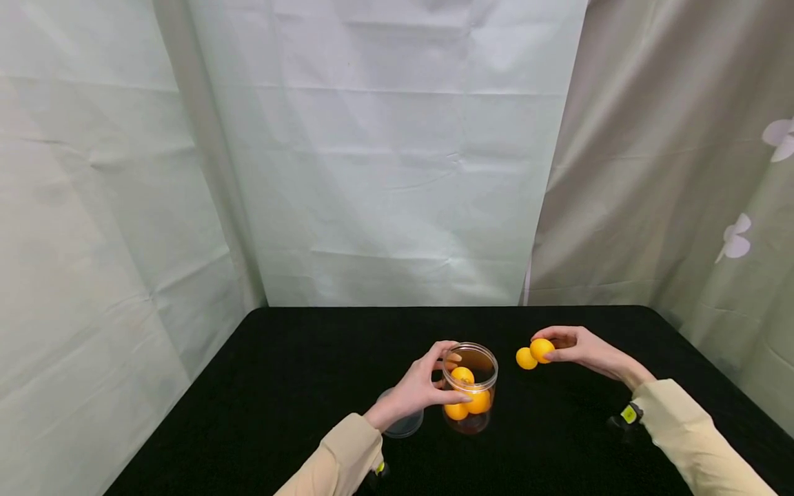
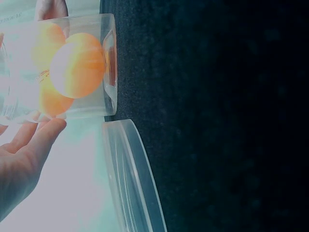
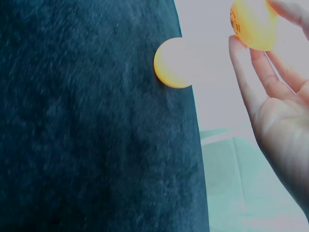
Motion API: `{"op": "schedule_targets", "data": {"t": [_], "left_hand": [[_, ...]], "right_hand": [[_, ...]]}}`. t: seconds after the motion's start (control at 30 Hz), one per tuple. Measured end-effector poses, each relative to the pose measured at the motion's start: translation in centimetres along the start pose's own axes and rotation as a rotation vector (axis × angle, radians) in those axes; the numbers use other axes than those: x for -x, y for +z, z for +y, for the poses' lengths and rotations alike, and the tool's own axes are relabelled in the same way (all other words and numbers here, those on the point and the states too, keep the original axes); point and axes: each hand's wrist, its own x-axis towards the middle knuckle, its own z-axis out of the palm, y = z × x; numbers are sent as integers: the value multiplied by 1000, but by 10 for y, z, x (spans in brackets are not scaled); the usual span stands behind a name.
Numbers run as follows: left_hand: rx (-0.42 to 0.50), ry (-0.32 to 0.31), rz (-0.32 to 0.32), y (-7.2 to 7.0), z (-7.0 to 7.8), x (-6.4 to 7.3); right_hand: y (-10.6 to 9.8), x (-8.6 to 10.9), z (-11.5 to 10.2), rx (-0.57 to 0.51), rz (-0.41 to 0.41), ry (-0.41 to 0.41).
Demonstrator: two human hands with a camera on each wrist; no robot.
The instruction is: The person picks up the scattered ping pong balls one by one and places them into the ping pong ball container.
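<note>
My left hand (image 1: 428, 382) grips a clear plastic jar (image 1: 486, 368) by its side, thumb in front and fingers round the back. The jar stands upright with its mouth uncovered, and 3 orange ping-pong balls (image 2: 77, 65) show inside it. To the right, my right hand (image 1: 579, 348) pinches another orange ping-pong ball (image 3: 253, 24) between thumb and fingertips, raised off the table. Just left of that one in the head view, a loose orange ball (image 1: 526, 358) lies on the black cloth. Dark print is visible on the pinched ball in the right wrist view.
A round translucent lid (image 1: 404, 426) lies on the table left of the jar, partly behind my left wrist. Black cloth (image 1: 322, 358) covers the table. Pale curtains (image 1: 397, 172) hang behind its far edge and at both sides.
</note>
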Motion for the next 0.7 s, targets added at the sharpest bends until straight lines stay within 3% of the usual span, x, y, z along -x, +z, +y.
{"op": "schedule_targets", "data": {"t": [0.7], "left_hand": [[-7,4,1,-1,-4,-1]], "right_hand": [[13,-13,-14,16,-89,-126]]}}
